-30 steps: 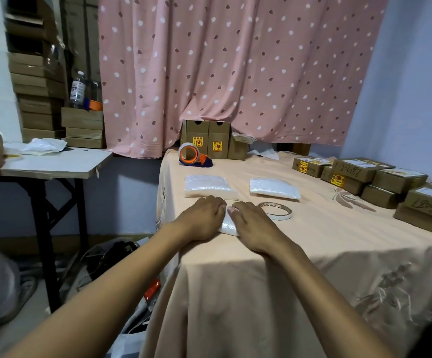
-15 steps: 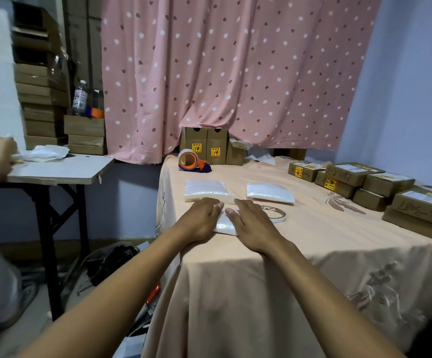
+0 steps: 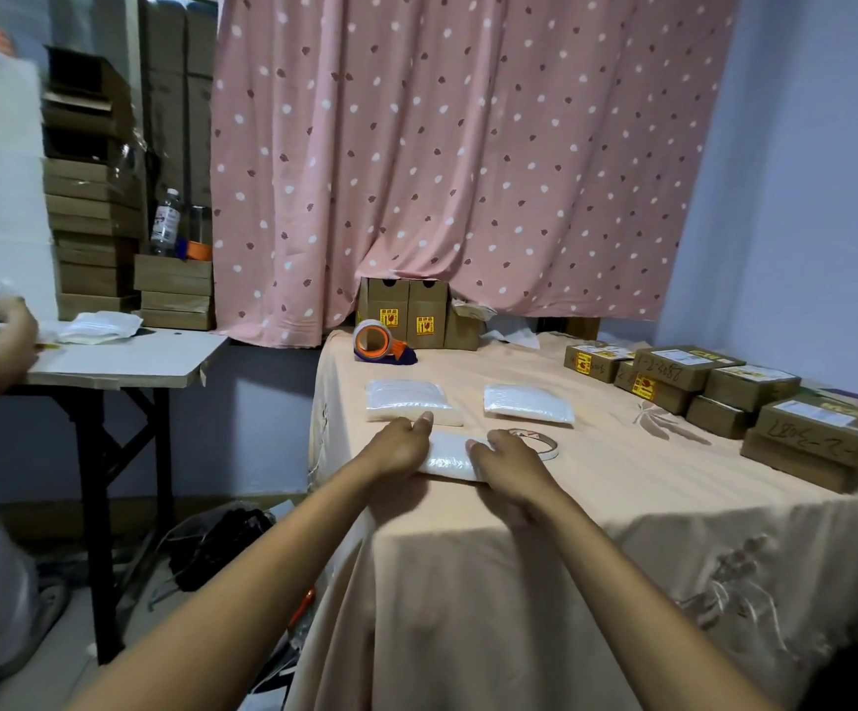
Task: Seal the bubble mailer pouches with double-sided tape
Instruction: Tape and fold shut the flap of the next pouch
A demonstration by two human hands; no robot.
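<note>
A white pouch (image 3: 448,455) lies flat near the front left corner of the table (image 3: 621,484), which is covered by a peach cloth, and it sits between and partly under both hands. The left hand (image 3: 399,445) rests palm down on the pouch's left end with its fingers stretched toward the far side. The right hand (image 3: 513,461) rests palm down on the right end, its fingertips on the pouch. Both hands are released, pressing on the pouch rather than grasping it. A thin roll of tape (image 3: 546,444) lies just right of the right hand. Two more pouches (image 3: 406,400) lie farther back, the left one close to the left hand's fingertips. An orange tape dispenser (image 3: 376,343) stands beyond them near the spotted pink curtain (image 3: 468,146). The upright boxes (image 3: 406,313) at the curtain carry yellow labels with a red mark. The flat boxes (image 3: 683,369) at the right carry white printed labels, yellow stickers and handwritten numbers in dark marker, none of it clear enough to read for certain. A bottle (image 3: 165,223) at the far left has a label too small to read. Half a second ago the hands were close together over the middle of the pouch, almost hiding it. Now they sit apart at its ends and its middle shows.
</note>
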